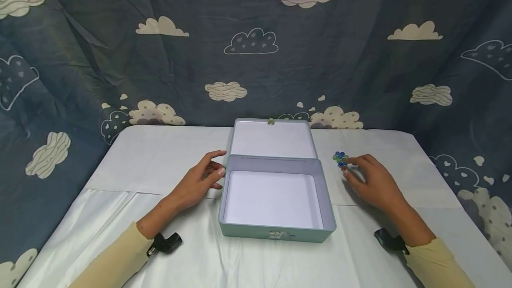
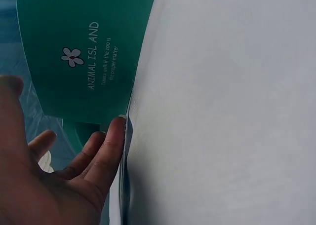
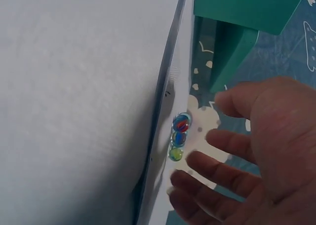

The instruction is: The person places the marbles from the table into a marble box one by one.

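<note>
A green tin box [image 1: 280, 233] stands on the table with its lid [image 1: 274, 139] laid back, its pale inside bare. At its left wall my left hand [image 1: 196, 184] has its fingers loosely spread, fingertips right at the side. In the left wrist view those fingers [image 2: 101, 161] lie close by the green wall with its printed lettering. My right hand [image 1: 372, 183] reaches toward a small cluster of glass marbles [image 1: 340, 159], blue and green with a reddish one. In the right wrist view the fingers [image 3: 222, 173] are apart, beside the marbles [image 3: 179, 137].
A white cloth [image 1: 168, 159] covers the table. Behind it hangs a dark blue curtain [image 1: 192, 66] with cloud prints. Black wrist cameras [image 1: 166, 243] are strapped at both sleeves. The box stands between the two hands, left of the marbles.
</note>
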A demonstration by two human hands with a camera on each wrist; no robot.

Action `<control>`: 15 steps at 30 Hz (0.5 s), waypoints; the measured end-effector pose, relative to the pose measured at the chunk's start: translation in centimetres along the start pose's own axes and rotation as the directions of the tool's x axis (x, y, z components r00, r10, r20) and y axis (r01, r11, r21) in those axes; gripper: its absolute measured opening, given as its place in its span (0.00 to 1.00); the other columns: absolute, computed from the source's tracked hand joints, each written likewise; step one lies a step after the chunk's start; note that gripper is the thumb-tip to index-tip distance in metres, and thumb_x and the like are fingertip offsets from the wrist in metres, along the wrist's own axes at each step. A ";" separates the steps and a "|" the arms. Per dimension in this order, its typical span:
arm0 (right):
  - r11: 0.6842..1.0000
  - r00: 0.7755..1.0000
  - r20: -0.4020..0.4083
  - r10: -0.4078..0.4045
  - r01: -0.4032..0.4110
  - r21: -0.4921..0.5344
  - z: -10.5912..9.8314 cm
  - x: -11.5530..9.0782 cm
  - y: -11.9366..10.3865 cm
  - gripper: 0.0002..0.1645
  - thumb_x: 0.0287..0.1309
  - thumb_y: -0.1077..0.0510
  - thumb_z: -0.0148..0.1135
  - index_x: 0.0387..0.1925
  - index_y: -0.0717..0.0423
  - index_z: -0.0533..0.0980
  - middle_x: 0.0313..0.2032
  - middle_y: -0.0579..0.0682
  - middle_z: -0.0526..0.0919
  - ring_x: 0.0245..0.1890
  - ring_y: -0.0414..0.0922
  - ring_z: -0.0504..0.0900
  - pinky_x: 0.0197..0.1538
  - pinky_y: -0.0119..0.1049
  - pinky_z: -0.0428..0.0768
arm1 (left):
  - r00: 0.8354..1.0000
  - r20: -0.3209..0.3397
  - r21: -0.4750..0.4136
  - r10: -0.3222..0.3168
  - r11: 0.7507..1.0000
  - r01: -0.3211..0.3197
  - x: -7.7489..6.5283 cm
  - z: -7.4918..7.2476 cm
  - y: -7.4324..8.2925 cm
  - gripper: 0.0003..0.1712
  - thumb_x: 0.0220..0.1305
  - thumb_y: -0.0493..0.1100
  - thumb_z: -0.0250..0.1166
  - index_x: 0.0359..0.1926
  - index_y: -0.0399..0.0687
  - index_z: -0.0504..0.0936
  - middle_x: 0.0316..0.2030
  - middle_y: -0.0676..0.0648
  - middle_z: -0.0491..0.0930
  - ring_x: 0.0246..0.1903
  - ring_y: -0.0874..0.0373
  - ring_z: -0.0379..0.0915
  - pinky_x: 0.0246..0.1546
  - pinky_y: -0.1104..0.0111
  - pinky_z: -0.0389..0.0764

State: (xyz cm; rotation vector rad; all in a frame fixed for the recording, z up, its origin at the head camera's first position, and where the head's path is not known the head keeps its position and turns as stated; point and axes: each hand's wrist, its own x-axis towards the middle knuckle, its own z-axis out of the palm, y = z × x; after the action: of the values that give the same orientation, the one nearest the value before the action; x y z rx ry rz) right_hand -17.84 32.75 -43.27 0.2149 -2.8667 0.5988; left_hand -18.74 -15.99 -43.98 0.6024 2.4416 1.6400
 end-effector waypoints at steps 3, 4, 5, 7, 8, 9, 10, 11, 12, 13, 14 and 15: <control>1.000 1.000 0.031 0.001 -0.001 0.007 0.1 0.0 0.0 0.26 0.69 0.56 0.70 0.63 0.64 0.79 0.58 0.66 0.78 0.57 0.66 0.80 0.60 0.69 0.79 | 1.000 0.023 -0.016 0.008 1.000 -0.008 0.1 0.1 -0.3 0.32 0.82 0.50 0.59 0.81 0.66 0.62 0.61 0.39 0.77 0.57 0.46 0.82 0.45 0.63 0.90; 1.000 0.999 0.038 0.002 -0.002 0.005 0.2 0.0 0.0 0.26 0.69 0.56 0.69 0.63 0.64 0.79 0.58 0.66 0.79 0.56 0.65 0.81 0.58 0.68 0.81 | 0.999 0.031 -0.021 0.013 1.000 -0.012 0.1 0.1 -0.4 0.33 0.82 0.50 0.60 0.81 0.66 0.61 0.61 0.39 0.76 0.58 0.46 0.81 0.45 0.63 0.90; 1.000 0.999 0.043 0.003 -0.003 0.004 0.2 0.0 0.0 0.26 0.70 0.56 0.69 0.63 0.64 0.79 0.58 0.66 0.79 0.54 0.65 0.82 0.56 0.67 0.82 | 0.999 0.037 -0.027 0.016 1.000 -0.015 0.1 0.2 -0.6 0.33 0.82 0.50 0.60 0.81 0.66 0.61 0.61 0.39 0.76 0.58 0.45 0.81 0.45 0.63 0.90; 1.000 0.999 0.049 0.007 -0.007 -0.001 0.3 0.1 0.0 0.26 0.70 0.56 0.69 0.63 0.65 0.78 0.58 0.67 0.79 0.54 0.65 0.83 0.55 0.66 0.83 | 0.999 0.045 -0.033 0.022 0.999 -0.021 0.2 0.2 -0.8 0.33 0.82 0.49 0.60 0.81 0.66 0.61 0.61 0.39 0.76 0.58 0.45 0.81 0.46 0.62 0.90; 1.000 0.999 0.052 0.009 -0.008 -0.004 0.3 0.1 0.1 0.26 0.70 0.56 0.69 0.64 0.65 0.78 0.58 0.67 0.79 0.54 0.65 0.83 0.55 0.65 0.83 | 0.999 0.045 -0.036 0.023 0.999 -0.022 0.2 0.2 -0.8 0.33 0.82 0.49 0.60 0.81 0.66 0.61 0.61 0.39 0.76 0.58 0.45 0.81 0.46 0.62 0.90; 1.000 0.999 0.053 0.010 -0.010 -0.004 0.3 0.2 0.1 0.26 0.70 0.57 0.69 0.64 0.65 0.78 0.58 0.67 0.80 0.54 0.65 0.83 0.55 0.65 0.84 | 0.999 0.046 -0.040 0.025 0.999 -0.023 0.2 0.2 -0.9 0.33 0.82 0.49 0.60 0.81 0.66 0.61 0.62 0.39 0.76 0.58 0.45 0.81 0.46 0.62 0.90; 1.000 0.998 0.054 0.010 -0.009 -0.003 0.3 0.2 0.1 0.26 0.70 0.57 0.68 0.64 0.65 0.78 0.58 0.68 0.80 0.53 0.65 0.83 0.54 0.65 0.84 | 0.998 0.049 -0.043 0.029 0.999 -0.027 0.2 0.3 -1.0 0.33 0.82 0.49 0.60 0.81 0.66 0.61 0.62 0.38 0.76 0.59 0.45 0.80 0.46 0.62 0.90; 1.000 0.998 0.056 0.010 -0.010 -0.002 0.4 0.3 0.1 0.26 0.70 0.57 0.68 0.64 0.66 0.78 0.58 0.68 0.80 0.53 0.65 0.83 0.54 0.65 0.84 | 0.998 0.054 -0.046 0.033 0.998 -0.030 0.2 0.3 -1.0 0.33 0.82 0.48 0.60 0.81 0.65 0.61 0.62 0.38 0.76 0.59 0.44 0.80 0.47 0.62 0.90; 1.000 0.998 0.058 0.011 -0.011 -0.002 0.4 0.3 0.2 0.26 0.70 0.57 0.68 0.64 0.66 0.78 0.57 0.68 0.81 0.53 0.65 0.83 0.54 0.65 0.84 | 0.998 0.060 -0.048 0.037 0.998 -0.034 0.2 0.3 -1.0 0.34 0.82 0.48 0.60 0.81 0.65 0.61 0.63 0.37 0.75 0.60 0.44 0.80 0.48 0.62 0.89; 1.000 0.998 0.060 0.011 -0.010 -0.002 0.4 0.4 0.2 0.25 0.70 0.57 0.68 0.63 0.66 0.78 0.57 0.68 0.81 0.53 0.65 0.83 0.54 0.65 0.84 | 0.997 0.066 -0.050 0.041 0.998 -0.038 0.2 0.3 -1.1 0.34 0.82 0.48 0.60 0.82 0.65 0.61 0.63 0.37 0.75 0.61 0.43 0.79 0.48 0.62 0.89; 1.000 0.998 0.060 0.010 -0.010 -0.003 0.4 0.5 0.2 0.25 0.70 0.57 0.68 0.63 0.66 0.79 0.56 0.68 0.81 0.53 0.64 0.83 0.54 0.64 0.84 | 0.996 0.070 -0.052 0.046 0.998 -0.043 0.2 0.3 -1.1 0.34 0.81 0.47 0.60 0.82 0.65 0.60 0.64 0.36 0.75 0.61 0.42 0.79 0.49 0.62 0.89; 1.000 0.998 0.059 0.010 -0.010 -0.005 0.4 0.6 0.2 0.24 0.70 0.58 0.68 0.62 0.66 0.79 0.56 0.68 0.82 0.52 0.64 0.84 0.53 0.64 0.84 | 0.996 0.075 -0.054 0.051 0.997 -0.047 0.2 0.3 -1.1 0.35 0.81 0.47 0.60 0.82 0.65 0.60 0.65 0.36 0.75 0.62 0.42 0.78 0.50 0.61 0.89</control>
State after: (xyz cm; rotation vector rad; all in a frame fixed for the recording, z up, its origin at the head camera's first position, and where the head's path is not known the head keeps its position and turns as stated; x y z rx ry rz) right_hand -18.52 32.72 -43.57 0.2218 -2.9276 0.5971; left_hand -19.08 -16.05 -45.06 0.7085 2.3407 1.6617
